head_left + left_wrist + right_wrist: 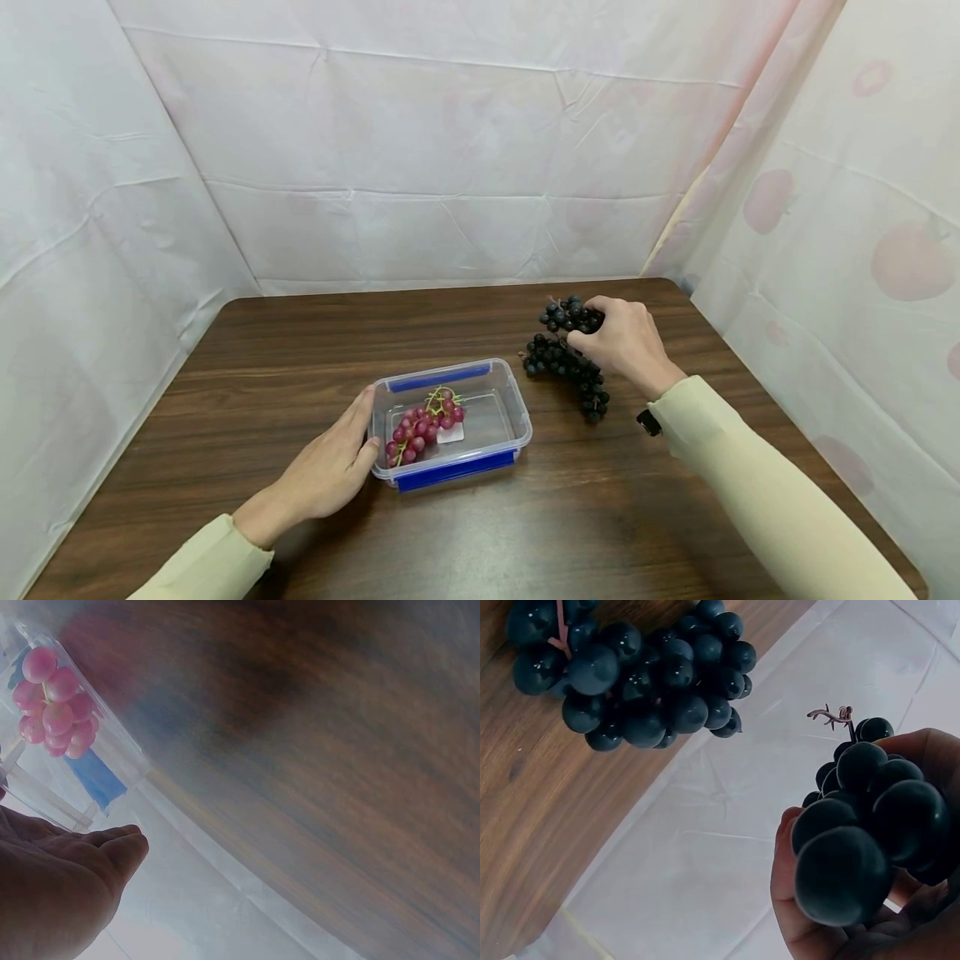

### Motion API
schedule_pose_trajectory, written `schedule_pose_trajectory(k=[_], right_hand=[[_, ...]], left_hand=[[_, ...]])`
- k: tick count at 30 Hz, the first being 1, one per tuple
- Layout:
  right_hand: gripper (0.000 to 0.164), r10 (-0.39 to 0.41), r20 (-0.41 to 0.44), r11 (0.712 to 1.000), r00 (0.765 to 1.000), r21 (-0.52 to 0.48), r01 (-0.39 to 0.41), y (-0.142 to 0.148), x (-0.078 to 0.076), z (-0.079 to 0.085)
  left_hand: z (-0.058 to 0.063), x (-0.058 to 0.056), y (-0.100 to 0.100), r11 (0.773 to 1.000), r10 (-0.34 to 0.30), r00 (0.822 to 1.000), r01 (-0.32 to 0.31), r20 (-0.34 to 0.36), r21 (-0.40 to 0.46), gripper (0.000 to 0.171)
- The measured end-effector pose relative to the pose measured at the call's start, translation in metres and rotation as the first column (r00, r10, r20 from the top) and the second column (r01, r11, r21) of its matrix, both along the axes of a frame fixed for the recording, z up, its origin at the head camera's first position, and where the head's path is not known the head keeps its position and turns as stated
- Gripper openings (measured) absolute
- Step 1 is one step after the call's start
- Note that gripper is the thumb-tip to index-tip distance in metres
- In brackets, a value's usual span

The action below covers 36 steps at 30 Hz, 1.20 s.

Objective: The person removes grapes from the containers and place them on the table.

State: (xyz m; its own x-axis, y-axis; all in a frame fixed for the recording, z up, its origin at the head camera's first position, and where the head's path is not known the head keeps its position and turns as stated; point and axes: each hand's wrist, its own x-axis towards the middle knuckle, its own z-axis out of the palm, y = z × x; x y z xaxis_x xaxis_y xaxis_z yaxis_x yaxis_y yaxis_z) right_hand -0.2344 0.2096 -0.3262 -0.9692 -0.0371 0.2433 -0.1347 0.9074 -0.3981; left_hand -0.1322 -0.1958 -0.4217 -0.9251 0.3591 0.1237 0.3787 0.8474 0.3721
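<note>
A bunch of black grapes [567, 315] is held in my right hand [628, 343], fingers and thumb curled round it; the right wrist view shows the grapes [870, 817] off the table with a reddish stem sticking out. Just below that hand in the head view, a second black bunch [562, 360] lies on the wood. My left hand [330, 462] rests with straight fingers along the left side of a clear plastic container [491, 404] with blue clips. Inside the container lies a bunch of red grapes [420, 432], on its left part.
The brown wooden table [300, 350] has white sheeting [450, 167] behind it and on both sides. A small white label [452, 433] shows at the container's bottom. A black band [649, 422] sits at my right wrist.
</note>
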Motion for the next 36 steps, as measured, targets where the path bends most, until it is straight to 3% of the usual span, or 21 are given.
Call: schedule_pose_trajectory(k=[36], right_hand=[[0.048, -0.048, 0.021, 0.999, 0.999, 0.022, 0.047, 0.032, -0.009, -0.014]], left_hand=[[0.000, 0.000, 0.001, 1.000, 0.002, 1.000, -0.002, -0.011, 0.003, 0.069]])
